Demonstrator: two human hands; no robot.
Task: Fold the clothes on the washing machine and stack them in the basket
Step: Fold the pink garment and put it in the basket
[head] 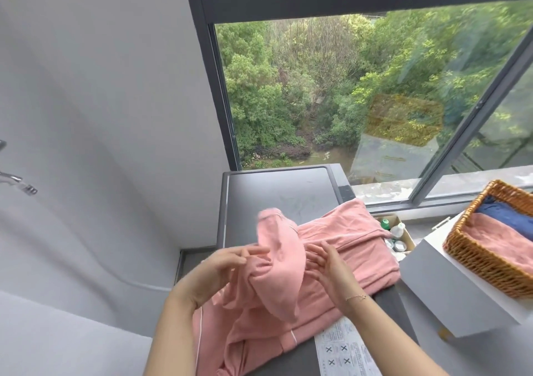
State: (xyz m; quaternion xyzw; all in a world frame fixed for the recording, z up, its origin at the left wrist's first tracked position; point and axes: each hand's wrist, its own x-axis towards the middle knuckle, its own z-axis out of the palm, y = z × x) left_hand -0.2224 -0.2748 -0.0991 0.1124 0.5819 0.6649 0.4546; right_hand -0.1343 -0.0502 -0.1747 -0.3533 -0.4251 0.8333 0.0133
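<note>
A large dark-framed window point(360, 93) looks onto green trees point(302, 87), a metal tap point(17, 181) juts from the grey wall point(101, 116), and a cardboard box of bottles point(396, 232) sits under the sill.

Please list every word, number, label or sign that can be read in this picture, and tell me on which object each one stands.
"X" marks, four of them, in two rows: on the white printed sticker on the washing machine.
The small print around those marks: too blurred to read.
Labels on the bottles in the cardboard box: too small to read.
Nothing else bears readable text.
</note>
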